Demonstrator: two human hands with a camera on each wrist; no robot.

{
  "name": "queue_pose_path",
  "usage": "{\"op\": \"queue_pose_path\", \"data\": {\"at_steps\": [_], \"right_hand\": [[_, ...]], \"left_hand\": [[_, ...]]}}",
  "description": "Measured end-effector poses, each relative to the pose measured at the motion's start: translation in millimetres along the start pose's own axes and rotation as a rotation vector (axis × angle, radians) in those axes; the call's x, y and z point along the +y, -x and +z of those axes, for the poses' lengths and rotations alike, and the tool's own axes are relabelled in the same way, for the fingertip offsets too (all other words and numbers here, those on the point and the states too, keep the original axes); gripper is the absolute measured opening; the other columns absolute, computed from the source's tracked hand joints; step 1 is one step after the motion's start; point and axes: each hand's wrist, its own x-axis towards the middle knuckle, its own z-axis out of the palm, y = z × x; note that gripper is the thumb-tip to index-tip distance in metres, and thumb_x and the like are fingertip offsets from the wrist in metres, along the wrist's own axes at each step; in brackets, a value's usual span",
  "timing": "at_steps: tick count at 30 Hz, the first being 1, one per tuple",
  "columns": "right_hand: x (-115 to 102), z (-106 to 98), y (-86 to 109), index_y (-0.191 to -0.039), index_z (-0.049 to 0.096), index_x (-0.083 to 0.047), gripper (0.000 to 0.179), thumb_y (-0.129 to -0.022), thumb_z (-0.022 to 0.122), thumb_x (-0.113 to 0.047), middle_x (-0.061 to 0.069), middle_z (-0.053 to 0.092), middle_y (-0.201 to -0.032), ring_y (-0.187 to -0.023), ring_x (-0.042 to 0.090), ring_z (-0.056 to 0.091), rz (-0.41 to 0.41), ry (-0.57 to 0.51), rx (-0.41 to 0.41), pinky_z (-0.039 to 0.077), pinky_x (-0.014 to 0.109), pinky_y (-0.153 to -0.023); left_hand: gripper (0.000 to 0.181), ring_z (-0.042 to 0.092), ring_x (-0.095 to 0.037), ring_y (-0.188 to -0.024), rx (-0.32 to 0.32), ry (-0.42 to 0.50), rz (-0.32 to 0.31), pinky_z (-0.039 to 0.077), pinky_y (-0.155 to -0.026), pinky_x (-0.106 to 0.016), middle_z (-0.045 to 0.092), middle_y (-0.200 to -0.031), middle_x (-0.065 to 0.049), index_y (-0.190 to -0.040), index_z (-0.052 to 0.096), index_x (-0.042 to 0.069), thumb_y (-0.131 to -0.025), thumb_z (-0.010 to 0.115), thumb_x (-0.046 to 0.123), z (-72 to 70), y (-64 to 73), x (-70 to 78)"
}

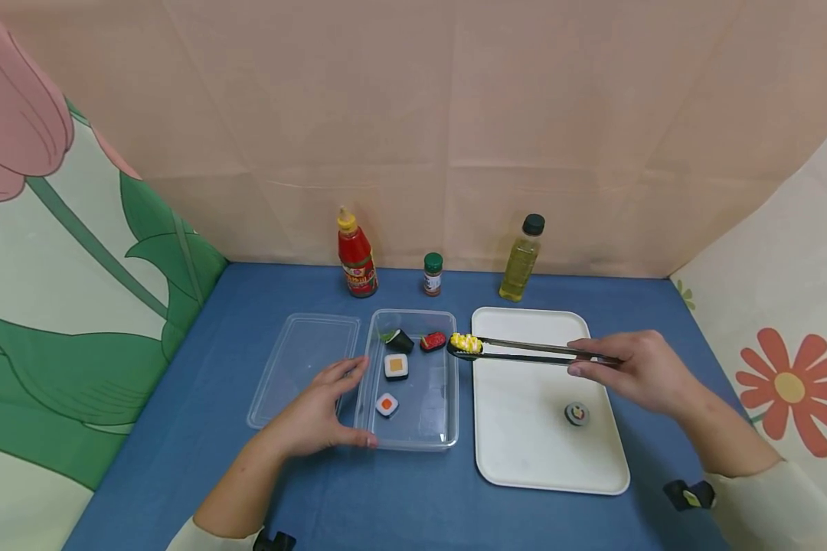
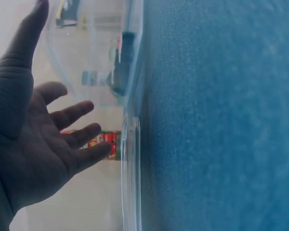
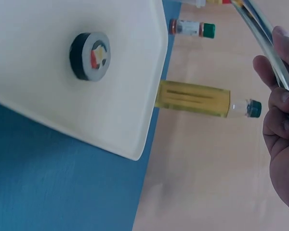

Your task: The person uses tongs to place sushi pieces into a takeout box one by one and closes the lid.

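Note:
My right hand (image 1: 639, 373) grips metal tongs (image 1: 531, 347). Pinched in their tips is a sushi piece with yellow topping (image 1: 465, 343), held above the gap between the clear plastic container (image 1: 413, 441) and the white tray (image 1: 524, 444). With spread fingers my left hand (image 1: 320, 413) rests against the container's left side. Inside the container lie a dark seaweed cone (image 1: 400, 341), a red-topped sushi (image 1: 433, 341), a square roll with a yellow centre (image 1: 396, 366) and a smaller one with an orange centre (image 1: 387, 405). One round sushi roll (image 3: 90, 56) sits on the tray.
A clear lid (image 1: 296, 344) lies flat left of the container, partly behind my left hand. Along the back stand a red sauce bottle (image 1: 357, 260), a small green-capped spice jar (image 1: 433, 274) and an oil bottle (image 1: 521, 260). Fabric walls enclose the blue table (image 1: 379, 505).

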Motion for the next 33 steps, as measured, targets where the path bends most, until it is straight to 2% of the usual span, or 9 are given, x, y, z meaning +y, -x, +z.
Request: {"op": "queue_pose_path", "data": {"at_steps": [8,16,23,29,33], "right_hand": [[-2.9,8.9,-16.6,-0.111,0.081,-0.009,0.034,-0.079,0.090,-0.007,-0.013,0.076,-0.088,-0.059,-0.007,0.053,-0.014,-0.069,-0.061,0.040,0.012,-0.050],[-2.3,18.9,-33.5,-0.110,0.081,-0.008,0.032,-0.079,0.090,-0.008,-0.010,0.077,-0.091,-0.061,-0.003,0.054,-0.044,-0.100,-0.072,0.038,0.012,-0.050],[-1.0,24.7,-47.3,-0.113,0.081,-0.010,0.031,-0.083,0.088,-0.014,-0.010,0.077,-0.093,-0.062,-0.001,0.054,-0.007,-0.122,-0.162,0.042,0.018,-0.049],[1.6,29.5,-60.1,-0.112,0.082,-0.011,0.029,-0.084,0.088,-0.015,-0.010,0.077,-0.092,-0.054,-0.001,0.050,-0.017,-0.114,-0.215,0.039,0.020,-0.045],[3.6,31.1,-68.4,-0.112,0.082,-0.011,0.028,-0.085,0.088,-0.018,-0.012,0.077,-0.091,-0.054,-0.002,0.050,-0.021,-0.115,-0.256,0.040,0.021,-0.046]], "left_hand": [[0.124,0.018,-0.034,-0.156,0.002,0.006,-0.001,0.032,-0.115,-0.067,0.025,-0.170,0.001,-0.164,0.032,0.024,-0.063,0.096,0.058,1.2,0.2,-1.1],[0.124,0.018,-0.035,-0.156,0.003,0.006,0.007,0.031,-0.115,-0.067,0.026,-0.170,0.000,-0.164,0.032,0.023,-0.064,0.096,0.058,0.1,1.4,-0.2],[0.124,0.019,-0.035,-0.156,0.006,-0.002,0.009,0.031,-0.115,-0.067,0.026,-0.170,0.000,-0.164,0.032,0.024,-0.063,0.096,0.059,0.1,1.7,0.0],[0.124,0.019,-0.035,-0.156,0.008,0.004,0.010,0.031,-0.115,-0.067,0.026,-0.169,0.001,-0.164,0.032,0.024,-0.064,0.096,0.058,0.3,2.2,-0.3],[0.124,0.019,-0.034,-0.156,0.007,-0.001,0.009,0.031,-0.115,-0.067,0.026,-0.169,0.001,-0.164,0.032,0.024,-0.064,0.096,0.058,0.4,2.0,-0.4]]}}
